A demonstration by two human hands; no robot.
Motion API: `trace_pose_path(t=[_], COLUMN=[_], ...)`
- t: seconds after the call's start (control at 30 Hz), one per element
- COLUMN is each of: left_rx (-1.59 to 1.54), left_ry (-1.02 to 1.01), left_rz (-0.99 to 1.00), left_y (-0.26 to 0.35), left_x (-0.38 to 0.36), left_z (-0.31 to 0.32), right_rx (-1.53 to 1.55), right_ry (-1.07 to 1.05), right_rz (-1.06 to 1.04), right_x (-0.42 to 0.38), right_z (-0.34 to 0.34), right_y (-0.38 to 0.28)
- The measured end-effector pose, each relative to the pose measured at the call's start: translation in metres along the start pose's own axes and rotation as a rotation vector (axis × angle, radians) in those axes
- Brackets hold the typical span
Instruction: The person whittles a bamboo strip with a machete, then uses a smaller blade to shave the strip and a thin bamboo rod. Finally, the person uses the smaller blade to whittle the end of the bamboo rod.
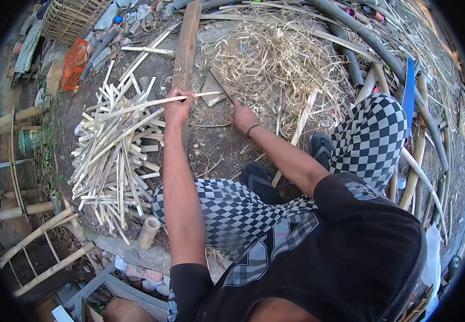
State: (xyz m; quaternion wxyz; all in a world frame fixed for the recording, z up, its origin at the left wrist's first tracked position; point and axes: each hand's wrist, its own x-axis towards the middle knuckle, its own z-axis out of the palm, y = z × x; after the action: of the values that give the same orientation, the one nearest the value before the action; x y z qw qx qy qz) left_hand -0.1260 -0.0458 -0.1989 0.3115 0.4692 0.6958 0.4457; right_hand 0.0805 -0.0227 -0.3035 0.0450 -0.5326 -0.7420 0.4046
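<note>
While gripping a pale strip [204,94] in L hand [179,107], closed tight round it above the plank [187,45], also holding a thin dark knife [219,82] in R hand [245,118], curled shut round the handle end. Pointing the strip's long axis roughly crosswise, L to R, w/ the longer part sticking out past L hand over the pile of split pieces [117,161], and just the short tip reaching out on the R side. Slanting the blade fwd & a bit L from R hand, so cutting across the strip's line at an angle, right by the tip; not managing to tell if touching. Having L hand nearer the strip, R hand just beyond its tip & slightly closer to the body. Seeing a flat angular piece [209,87] under the tip area, then curled shavings [275,70] heaped ahead, approx R of the plank. Farther out, spotting a short tube [149,233] nr the pile, an orange crate [73,65] far L, & a blue saw [408,88] far R.
</note>
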Motion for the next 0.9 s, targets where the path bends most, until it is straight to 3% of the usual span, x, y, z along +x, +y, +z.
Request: trace_pose_path(t=[0.13, 0.23, 0.37, 0.47, 0.6, 0.67, 0.73, 0.9], left_rx=[0.001, 0.004, -0.045, -0.099, 0.052, 0.019, -0.011, -0.045], left_ry=[0.053, 0.057, 0.038, 0.059, 0.066, 0.08, 0.091, 0.121], left_rz=[0.048, 0.068, 0.028, 0.011, 0.015, 0.017, 0.04, -0.009], left_y=[-0.001, 0.003, -0.014, -0.011, -0.005, -0.009, -0.012, 0.005], left_x=[0.003, 0.005, 0.003, 0.004, 0.008, 0.006, 0.006, 0.004], left_z=[0.009, 0.012, 0.004, 0.006, 0.013, 0.008, 0.007, 0.015], right_rx=[0.02, 0.16, 0.212, 0.065, 0.033, 0.001, 0.088, 0.046], right_ry=[0.042, 0.161, 0.154, 0.085, -0.009, 0.007, 0.1, 0.006], right_rz=[0.0, -0.219, -0.072, -0.061, -0.18, -0.206, 0.037, -0.077], right_x=[0.005, -0.018, 0.012, 0.014, -0.018, -0.018, 0.01, -0.002], right_z=[-0.003, -0.017, 0.03, 0.006, -0.033, -0.01, 0.016, -0.019], right_y=[-0.031, -0.056, -0.016, -0.026, -0.055, -0.039, -0.007, -0.032])
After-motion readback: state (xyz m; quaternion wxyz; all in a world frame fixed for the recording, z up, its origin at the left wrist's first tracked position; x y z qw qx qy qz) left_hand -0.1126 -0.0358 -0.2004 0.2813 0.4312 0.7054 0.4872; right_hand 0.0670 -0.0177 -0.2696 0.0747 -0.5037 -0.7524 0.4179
